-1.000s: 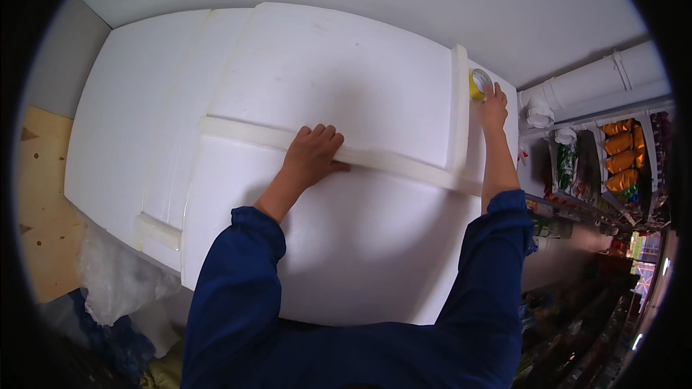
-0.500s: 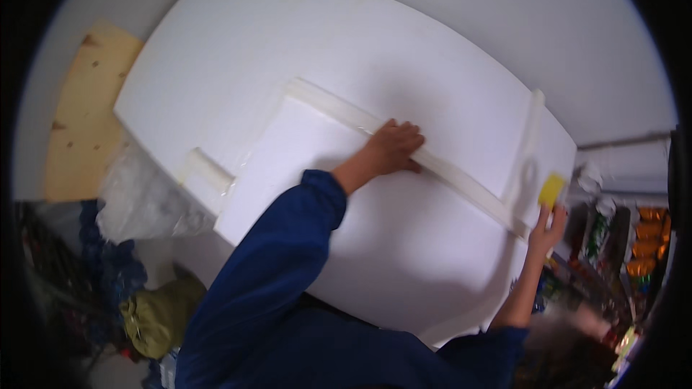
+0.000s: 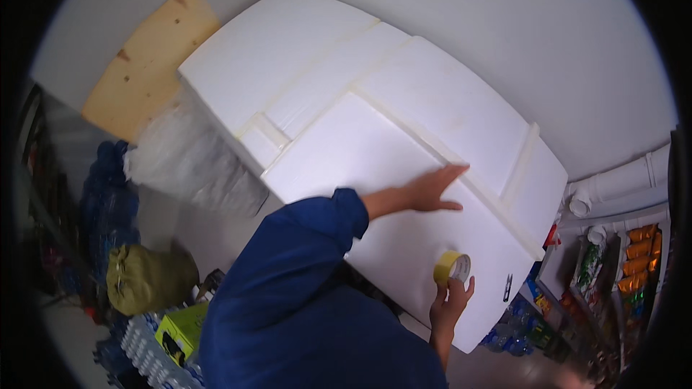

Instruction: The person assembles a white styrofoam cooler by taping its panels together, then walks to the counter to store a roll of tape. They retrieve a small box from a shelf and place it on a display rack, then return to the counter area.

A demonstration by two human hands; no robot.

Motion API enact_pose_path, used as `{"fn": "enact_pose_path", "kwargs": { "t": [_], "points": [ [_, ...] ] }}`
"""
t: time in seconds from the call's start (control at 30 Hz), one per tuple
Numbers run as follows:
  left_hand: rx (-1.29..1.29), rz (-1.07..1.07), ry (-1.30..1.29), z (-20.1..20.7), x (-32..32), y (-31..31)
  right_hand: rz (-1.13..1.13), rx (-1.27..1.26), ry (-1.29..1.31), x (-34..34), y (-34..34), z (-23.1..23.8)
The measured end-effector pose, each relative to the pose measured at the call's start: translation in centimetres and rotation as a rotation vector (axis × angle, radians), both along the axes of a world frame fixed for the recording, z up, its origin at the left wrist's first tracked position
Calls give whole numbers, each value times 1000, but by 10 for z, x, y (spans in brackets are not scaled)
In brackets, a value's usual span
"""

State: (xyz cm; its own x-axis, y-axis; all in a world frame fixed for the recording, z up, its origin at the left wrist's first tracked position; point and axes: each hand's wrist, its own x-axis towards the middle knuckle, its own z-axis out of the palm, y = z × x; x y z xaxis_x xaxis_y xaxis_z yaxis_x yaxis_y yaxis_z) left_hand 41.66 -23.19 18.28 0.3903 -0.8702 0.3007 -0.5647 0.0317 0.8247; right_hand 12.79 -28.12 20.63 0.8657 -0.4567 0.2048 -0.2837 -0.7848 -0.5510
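While half-curled, right hand (image 3: 448, 307) around tape roll (image 3: 444, 268)

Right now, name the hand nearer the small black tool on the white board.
Right. The right hand, holding the yellow tape roll, is left of the small black tool; the left hand is farther, up and to its left.

White boards (image 3: 317, 158): foam-like, matt, smooth. Tape roll (image 3: 442, 269): yellow plastic, slight gloss (core (image 3: 459, 268) looks like paper). Sleeve (image 3: 288, 245): blue cloth, matt, creased. Bag (image 3: 189, 153): thin translucent plastic, crinkled. Panel (image 3: 155, 61): bare wood, matt, knotty. Sack (image 3: 148, 282): wrinkled olive cloth. Pipe (image 3: 626, 179): smooth white plastic. Packets (image 3: 639, 251): shiny orange foil. Wall (image 3: 461, 21): matt, smooth.
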Motion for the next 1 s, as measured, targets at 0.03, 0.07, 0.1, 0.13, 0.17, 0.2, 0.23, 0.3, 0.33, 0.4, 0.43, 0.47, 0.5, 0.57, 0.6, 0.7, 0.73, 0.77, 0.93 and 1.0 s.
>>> {"fn": "enact_pose_path", "kwargs": {
  "t": [0.03, 0.07, 0.1, 0.13, 0.17, 0.2, 0.23, 0.3, 0.33, 0.4, 0.43, 0.47, 0.5, 0.57, 0.6, 0.7, 0.73, 0.77, 0.93, 1.0],
  "points": [
    [63, -3, 139, -5, -34, 12, 32, -35, -42, -3, 4, 0],
    [119, -16, 276, -12, -70, 20, 53, -76, -86, -7, 7, 0],
    [76, 20, 460, -32, -107, 28, 81, -119, -106, -13, 10, 2],
    [32, 46, 644, -52, -144, 35, 98, -133, -110, -23, 11, 2],
    [-7, 89, 760, -58, -182, 49, 132, -143, -116, -34, 15, 1],
    [-40, 112, 874, -60, -207, 58, 145, -155, -123, -44, 17, -1],
    [-11, 140, 949, -56, -221, 66, 172, -187, -138, -54, 19, -4],
    [64, 176, 1111, -48, -255, 78, 200, -251, -152, -70, 20, -16],
    [79, 219, 1159, -37, -269, 79, 230, -267, -136, -77, 18, -18],
    [73, 255, 1008, -41, -284, 89, 289, -268, -124, -90, 21, -37],
    [-12, 350, 1227, -38, -294, 93, 365, -209, -158, -92, 26, -34],
    [-18, 397, 1332, -10, -299, 102, 404, -222, -201, -96, 33, -32],
    [-105, 362, 1290, -8, -304, 106, 383, -183, -171, -96, 40, -21],
    [-151, 392, 1212, -8, -305, 103, 362, -214, -184, -99, 39, -26],
    [-233, 497, 1215, -9, -310, 101, 350, -231, -217, -104, 37, -20],
    [-213, 567, 1014, -1, -302, 103, 204, -137, -277, -129, 20, -7],
    [-199, 592, 1001, -1, -296, 105, 121, -133, -281, -135, 14, -6],
    [-221, 577, 1014, -2, -288, 107, 65, -130, -296, -134, 5, -5],
    [-122, 497, 1026, 2, -301, 126, -110, -215, -358, -199, -28, -61],
    [-3, 519, 1026, 7, -313, 132, -133, -190, -281, -227, -19, -48]
  ]
}}
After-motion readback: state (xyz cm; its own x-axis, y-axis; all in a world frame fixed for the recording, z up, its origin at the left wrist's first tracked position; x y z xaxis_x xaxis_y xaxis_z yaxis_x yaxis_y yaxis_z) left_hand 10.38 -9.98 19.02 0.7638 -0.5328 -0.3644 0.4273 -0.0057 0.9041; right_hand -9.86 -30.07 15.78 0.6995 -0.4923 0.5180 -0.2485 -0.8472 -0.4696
